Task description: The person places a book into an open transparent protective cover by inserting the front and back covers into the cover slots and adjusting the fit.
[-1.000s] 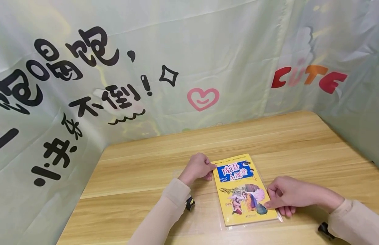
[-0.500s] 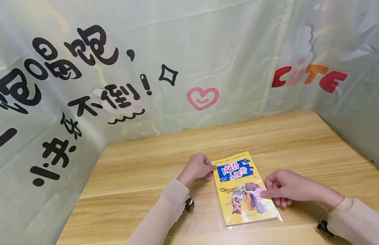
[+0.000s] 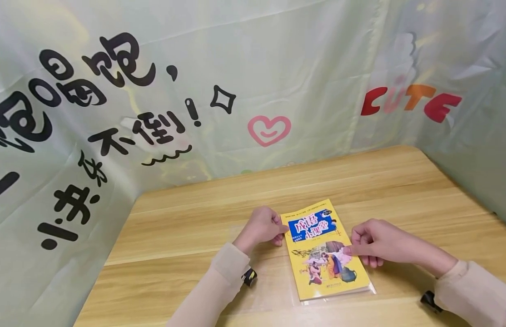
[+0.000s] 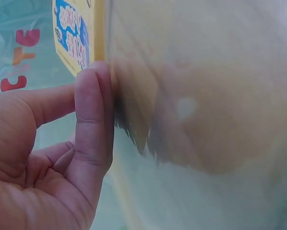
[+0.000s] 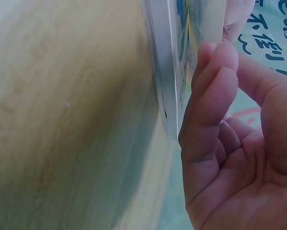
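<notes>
A yellow book (image 3: 330, 272) with a blue title panel and a colourful picture lies slightly turned in the head view. My left hand (image 3: 264, 226) pinches its left edge near the top corner, thumb on the cover. In the left wrist view, the fingers of that hand (image 4: 81, 139) meet the book's spine side. On the opposite edge, my right hand (image 3: 379, 243) pinches the cover around mid-height, with its thumb over the picture. The right wrist view has the page block (image 5: 165, 72) beside these fingers, with printed colour showing near them. A clear plastic sheet (image 3: 273, 290) extends from under the book.
The wood-grain table (image 3: 175, 227) is bounded by pale printed cloth (image 3: 318, 81) at the back and sides. Small black devices sit at the left wrist (image 3: 250, 276) and right wrist (image 3: 430, 301).
My right hand has moved up along the book's right edge, and the upper right of the cover has risen slightly. The left hand keeps its pinch at the upper left.
</notes>
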Motion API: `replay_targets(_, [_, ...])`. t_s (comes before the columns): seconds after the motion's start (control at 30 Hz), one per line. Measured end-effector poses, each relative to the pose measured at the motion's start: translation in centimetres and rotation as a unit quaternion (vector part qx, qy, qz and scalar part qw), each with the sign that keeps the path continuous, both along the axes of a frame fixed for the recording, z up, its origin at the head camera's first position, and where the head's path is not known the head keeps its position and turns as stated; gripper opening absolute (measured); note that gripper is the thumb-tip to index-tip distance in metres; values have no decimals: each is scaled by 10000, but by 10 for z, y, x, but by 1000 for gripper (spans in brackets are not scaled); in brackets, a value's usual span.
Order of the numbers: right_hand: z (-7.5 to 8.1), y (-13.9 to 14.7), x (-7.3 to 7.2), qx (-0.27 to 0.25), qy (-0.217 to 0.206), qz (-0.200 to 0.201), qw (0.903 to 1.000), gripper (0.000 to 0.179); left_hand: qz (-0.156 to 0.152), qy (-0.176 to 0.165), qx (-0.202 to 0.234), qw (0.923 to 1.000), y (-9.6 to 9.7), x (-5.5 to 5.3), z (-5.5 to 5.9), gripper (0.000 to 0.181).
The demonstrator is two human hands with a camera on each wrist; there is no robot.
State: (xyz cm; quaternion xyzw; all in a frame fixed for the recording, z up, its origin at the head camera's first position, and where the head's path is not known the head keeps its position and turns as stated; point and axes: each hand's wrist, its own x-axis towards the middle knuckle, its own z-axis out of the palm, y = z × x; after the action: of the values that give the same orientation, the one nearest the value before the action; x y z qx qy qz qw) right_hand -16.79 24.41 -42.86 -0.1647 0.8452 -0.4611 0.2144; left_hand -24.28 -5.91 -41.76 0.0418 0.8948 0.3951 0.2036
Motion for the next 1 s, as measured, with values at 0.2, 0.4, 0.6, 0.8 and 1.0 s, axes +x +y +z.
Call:
replay_targets(0.2, [1,-1,0,-3,-13,-62,10000,30,-64,22,-19,10000,-1,4,1,24])
replay_targets(0.4, [3,-3,-1,-98,-13,-48,9999,28,-109,-28,60,9999,-2,8,2,21])
replay_targets(0.6, [6,-3,0,-149,-48,-42,9999,27,-191,-42,101,9998,-2,11,2,22])
replay_targets(0.8, [9,-4,1,-189,-10,8,9998,25,-271,-40,234,9993,-3,14,1,20])
replay_targets(1.0, [12,-6,2,-236,65,40,9997,25,-304,-38,231,9993,-4,17,0,20])
